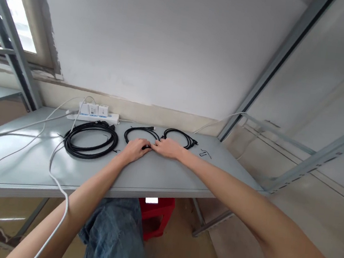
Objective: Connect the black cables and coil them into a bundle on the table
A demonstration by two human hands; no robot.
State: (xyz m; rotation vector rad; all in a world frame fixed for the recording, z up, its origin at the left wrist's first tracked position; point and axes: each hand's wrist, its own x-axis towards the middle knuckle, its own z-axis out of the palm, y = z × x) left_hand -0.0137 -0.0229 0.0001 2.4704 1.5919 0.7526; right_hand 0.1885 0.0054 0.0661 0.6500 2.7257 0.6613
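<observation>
On the grey shelf top [165, 175], both hands meet at the near side of a thin black coiled cable [141, 128]. My left hand [136, 149] has its fingers closed on that cable, with a bit of black showing at the fingertips. Beside it, my right hand [168, 148] pinches the same cable; its fingertips partly hide the grip. Just behind my right hand lies another small black cable coil [176, 130]. A larger, thicker black cable coil [83, 153] rests to the left. Several thin black ties [205, 153] lie loose to the right.
A white power strip [114, 118] with plugged-in adapters stands along the wall. White cords [53, 176] trail over the left side, one crossing my left forearm. Metal uprights [262, 82] frame the shelf. Below is a red stool [166, 215] with a lit screen [151, 200] on it.
</observation>
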